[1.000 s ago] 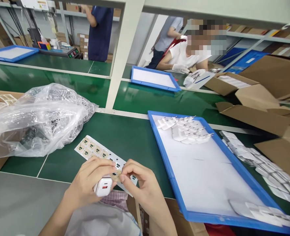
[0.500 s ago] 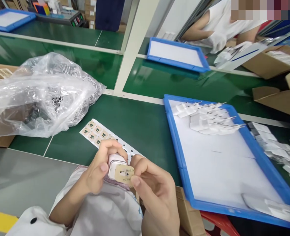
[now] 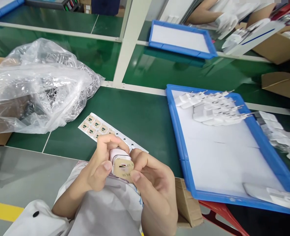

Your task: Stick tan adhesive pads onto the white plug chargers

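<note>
Beside a blue-rimmed tray (image 3: 179,141) on the green tabletop (image 3: 140,111), a left hand (image 3: 97,170) is curling around a white charger (image 3: 119,153); the right hand (image 3: 157,178), thumb and fingers nearly closed, is pinching a tan sticker (image 3: 119,171) at its end face, apparently an aligning step calling for a centred cutout (image 3: 122,166). Partial lettering (image 3: 125,175) is showing "LSE."

We hold the white charger (image 3: 119,153), a rounded block with a thin grey band near its end, in our left hand (image 3: 99,167), its end face tilted up toward us. The tan label (image 3: 122,168), printed with letters, covers that face, its edge at our right hand's (image 3: 154,183) fingertips. Beyond our hands, the white sheet (image 3: 120,137) lies flat, bearing similar tan stickers (image 3: 103,128) toward its left end.
</note>
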A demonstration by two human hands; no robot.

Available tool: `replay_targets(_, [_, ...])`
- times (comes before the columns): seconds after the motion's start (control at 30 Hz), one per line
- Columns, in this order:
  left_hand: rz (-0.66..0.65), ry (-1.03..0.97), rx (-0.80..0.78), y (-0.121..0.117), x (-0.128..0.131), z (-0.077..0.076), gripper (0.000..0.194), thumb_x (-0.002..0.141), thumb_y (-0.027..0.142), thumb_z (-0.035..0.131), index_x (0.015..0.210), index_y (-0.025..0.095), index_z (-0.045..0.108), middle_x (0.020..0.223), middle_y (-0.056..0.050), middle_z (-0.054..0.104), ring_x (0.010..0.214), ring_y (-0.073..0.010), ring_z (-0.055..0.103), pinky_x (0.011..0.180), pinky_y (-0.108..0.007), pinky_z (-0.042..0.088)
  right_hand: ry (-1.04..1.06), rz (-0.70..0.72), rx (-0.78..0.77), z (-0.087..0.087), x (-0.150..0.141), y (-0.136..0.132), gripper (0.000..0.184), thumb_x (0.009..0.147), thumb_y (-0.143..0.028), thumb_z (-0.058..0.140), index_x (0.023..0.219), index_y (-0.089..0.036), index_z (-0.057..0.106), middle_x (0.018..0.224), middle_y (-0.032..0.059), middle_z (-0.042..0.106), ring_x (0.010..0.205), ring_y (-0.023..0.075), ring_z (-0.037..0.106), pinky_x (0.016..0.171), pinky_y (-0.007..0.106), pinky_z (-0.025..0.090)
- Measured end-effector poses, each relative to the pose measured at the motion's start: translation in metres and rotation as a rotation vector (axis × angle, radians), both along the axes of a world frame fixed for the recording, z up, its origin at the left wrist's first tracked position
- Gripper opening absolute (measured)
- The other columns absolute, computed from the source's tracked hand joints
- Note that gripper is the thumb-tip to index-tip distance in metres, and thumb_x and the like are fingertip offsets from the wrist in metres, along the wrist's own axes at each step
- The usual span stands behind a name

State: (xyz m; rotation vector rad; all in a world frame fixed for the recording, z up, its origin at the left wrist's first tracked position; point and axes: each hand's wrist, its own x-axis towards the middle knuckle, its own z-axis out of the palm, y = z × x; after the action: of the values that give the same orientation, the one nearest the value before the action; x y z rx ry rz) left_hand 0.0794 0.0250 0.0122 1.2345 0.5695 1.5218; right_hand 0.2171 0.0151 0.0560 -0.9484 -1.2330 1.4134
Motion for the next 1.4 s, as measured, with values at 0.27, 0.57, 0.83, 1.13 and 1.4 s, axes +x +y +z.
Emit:
replay_targets(0.27, [0.001,0.016,0.009,0.0016,-0.0004,0.0015,0.034,0.106,0.054,0.049,0.132,0.033,0.045,0.095,0.001,0.059,0.073,-0.0156,0.049,0.068,-0.031,0.04,0.014,-0.006,-0.003,-0.0002,-0.0005,0.0011,0.037,0.099,-0.04,0.067,0.07,-0.023,0.052,0.065,-0.0028,0.044,0.063,0.0158,0.041,0.062,0.031,0.037])
replay_targets(0.57, [-0.006,0.017,-0.012,-0.0003,-0.0003,0.0041,0.035,0.105,0.056,0.053,0.13,0.033,0.045,0.096,0.002,0.057,0.073,-0.0145,0.051,0.069,-0.031,0.042,0.025,-0.01,0.021,-0.0016,-0.0019,-0.0002,0.036,0.101,-0.038,0.068,0.071,-0.023,0.053,0.068,-0.0029,0.048,0.065,0.0149,0.042,0.064,0.031,0.035])
replay_targets(0.83, [0.01,0.026,0.018,0.0006,0.0019,0.0066,0.037,0.103,0.051,0.06,0.13,0.033,0.043,0.097,0.003,0.057,0.069,-0.0114,0.051,0.067,-0.029,0.043,-0.002,-0.045,0.044,0.0019,-0.0038,0.001,0.036,0.101,-0.036,0.067,0.071,-0.022,0.053,0.067,-0.0032,0.047,0.064,0.0148,0.042,0.063,0.03,0.035])
replay_targets(1.13, [0.088,0.083,0.107,0.0063,0.0062,0.0034,0.032,0.105,0.048,0.057,0.129,0.03,0.044,0.094,0.003,0.058,0.066,-0.0114,0.047,0.065,-0.027,0.042,-0.025,-0.052,0.14,-0.0004,-0.0047,0.0021,0.033,0.103,-0.033,0.064,0.074,-0.023,0.054,0.067,-0.003,0.049,0.062,0.014,0.044,0.059,0.029,0.037])
replay_targets(1.4, [0.113,0.097,0.033,0.0041,0.0053,0.0022,0.039,0.105,0.061,0.05,0.128,0.03,0.044,0.093,0.001,0.058,0.071,-0.0147,0.05,0.068,-0.032,0.042,-0.161,-0.124,0.373,-0.003,0.001,0.0037,0.024,0.097,-0.017,0.067,0.076,-0.023,0.057,0.066,-0.003,0.053,0.06,0.0133,0.048,0.055,0.028,0.039])
